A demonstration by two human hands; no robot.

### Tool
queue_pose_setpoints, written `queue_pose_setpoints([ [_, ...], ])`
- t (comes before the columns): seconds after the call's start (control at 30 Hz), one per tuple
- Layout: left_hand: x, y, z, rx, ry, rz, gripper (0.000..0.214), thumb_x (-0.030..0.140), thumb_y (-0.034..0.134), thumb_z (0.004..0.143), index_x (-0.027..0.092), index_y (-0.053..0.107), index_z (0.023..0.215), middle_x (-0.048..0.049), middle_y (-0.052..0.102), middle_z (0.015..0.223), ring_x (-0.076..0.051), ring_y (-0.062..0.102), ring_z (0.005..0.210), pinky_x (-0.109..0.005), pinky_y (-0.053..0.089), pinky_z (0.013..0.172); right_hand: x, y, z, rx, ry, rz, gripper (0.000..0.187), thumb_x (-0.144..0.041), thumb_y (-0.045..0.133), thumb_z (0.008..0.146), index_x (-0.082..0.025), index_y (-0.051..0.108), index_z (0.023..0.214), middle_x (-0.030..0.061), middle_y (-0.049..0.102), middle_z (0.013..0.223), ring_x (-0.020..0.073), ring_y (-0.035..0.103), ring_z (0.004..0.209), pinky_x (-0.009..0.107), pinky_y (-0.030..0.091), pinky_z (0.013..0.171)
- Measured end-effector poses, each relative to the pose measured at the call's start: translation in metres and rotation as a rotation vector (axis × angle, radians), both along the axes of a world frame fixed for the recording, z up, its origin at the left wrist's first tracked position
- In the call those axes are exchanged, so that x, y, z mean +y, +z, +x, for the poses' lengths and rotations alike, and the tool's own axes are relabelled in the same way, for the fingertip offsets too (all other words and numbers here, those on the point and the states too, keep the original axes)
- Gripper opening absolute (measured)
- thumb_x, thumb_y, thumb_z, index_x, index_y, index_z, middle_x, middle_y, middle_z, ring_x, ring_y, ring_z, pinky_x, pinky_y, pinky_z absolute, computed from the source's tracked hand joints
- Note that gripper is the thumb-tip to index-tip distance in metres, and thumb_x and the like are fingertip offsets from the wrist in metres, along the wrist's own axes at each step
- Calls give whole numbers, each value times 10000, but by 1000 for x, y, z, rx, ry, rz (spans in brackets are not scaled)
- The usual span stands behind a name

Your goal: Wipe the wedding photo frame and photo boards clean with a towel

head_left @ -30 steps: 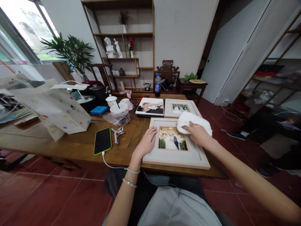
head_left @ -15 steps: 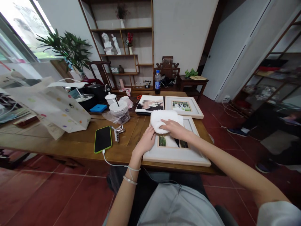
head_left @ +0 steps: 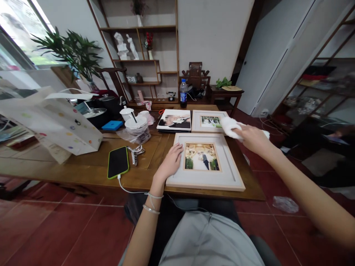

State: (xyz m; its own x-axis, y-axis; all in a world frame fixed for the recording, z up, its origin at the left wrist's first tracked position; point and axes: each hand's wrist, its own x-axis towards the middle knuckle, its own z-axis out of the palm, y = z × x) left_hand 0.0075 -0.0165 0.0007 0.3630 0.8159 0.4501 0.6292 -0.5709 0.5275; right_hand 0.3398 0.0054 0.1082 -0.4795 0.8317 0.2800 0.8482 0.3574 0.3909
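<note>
A light wooden picture frame [head_left: 205,181] with a photo of a couple lies flat at the front edge of the table. My left hand [head_left: 172,159] rests on its left side, fingers stretched out over the pale border. Off to the right, my right hand [head_left: 253,138] is closed round a white cloth [head_left: 230,127], raised beside the far right corner of that frame. Behind the cloth lies a second picture frame [head_left: 196,120], its right part covered by the cloth. Left of it sits a photo book [head_left: 174,120].
A phone [head_left: 118,162] on a charging cable lies left of the frame, near a crumpled silvery object [head_left: 135,153]. Farther back stand a lidded cup [head_left: 137,127], a blue box [head_left: 112,125], a paper bag [head_left: 80,129] and a bottle [head_left: 183,93]. Someone sits at the right.
My right hand has lifted the white cloth off the near frame and carried it to the right, uncovering the photo. My left hand stays at the frame's left side.
</note>
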Motion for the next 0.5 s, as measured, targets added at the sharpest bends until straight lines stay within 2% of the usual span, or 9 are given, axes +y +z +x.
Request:
queue_pose_setpoints([
  [0.1,0,0,0,13,1,-13,337,156,363,883,117,544,1165,-130,480,1332,-213,333,1314,-452,288,1096,2,-9,-9,41,23,95,519,43,400,671,-102,570,1139,200,536,1205,309,453,1155,408,346,896],
  [0.2,0,0,0,6,6,-23,330,160,366,884,119,551,1155,-130,486,1326,-211,332,1314,-452,282,1098,2,-28,-32,55,76,10,547,50,406,657,-115,563,1154,180,513,1245,318,389,1206,439,301,944],
  [0.33,1,0,0,-2,8,-16,322,156,376,880,131,556,1147,-120,499,1316,-214,342,1308,-467,287,1093,-11,-41,-59,74,122,-98,544,36,401,666,-137,559,1157,152,558,1179,297,450,1121,398,327,909],
  [0.5,2,0,1,7,14,-4,328,152,373,881,116,552,1153,-135,499,1312,-220,350,1303,-465,294,1090,-59,-28,-74,93,171,-261,517,-15,418,646,-178,581,1109,136,623,959,276,535,942,340,368,780],
])
